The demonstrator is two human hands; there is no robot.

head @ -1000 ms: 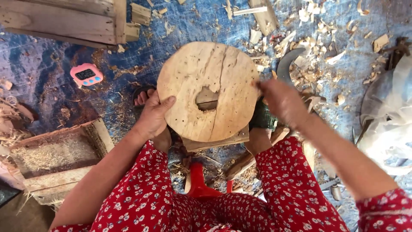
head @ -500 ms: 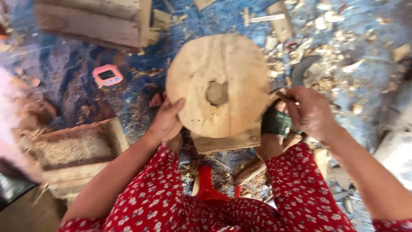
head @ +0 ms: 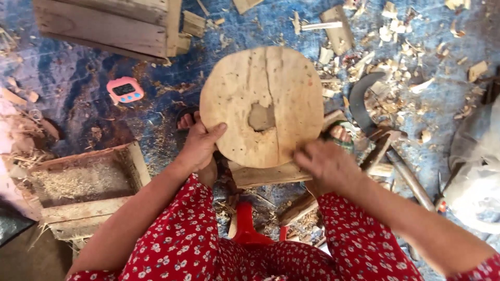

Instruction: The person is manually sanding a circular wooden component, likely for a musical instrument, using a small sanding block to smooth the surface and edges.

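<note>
A round wooden disc (head: 260, 83) with a rough hole in its middle stands tilted on a wooden block (head: 263, 176) in front of my knees. My left hand (head: 200, 145) grips the disc's lower left rim, thumb on its face. My right hand (head: 325, 165) is blurred at the disc's lower right rim, over the block; its grip is unclear. My feet in sandals show behind the disc on either side, the right one (head: 341, 134) with a green strap.
A pink timer (head: 125, 89) lies on the blue floor to the left. A curved blade (head: 359, 101) and a tool handle (head: 403, 171) lie right among wood chips. A wooden box (head: 78, 182) stands left, planks (head: 104, 26) lie at the back, and a pale sack (head: 476, 177) sits right.
My right hand has slid from the disc's right edge down to its lower right rim. The disc has turned a little. My left hand keeps its hold.
</note>
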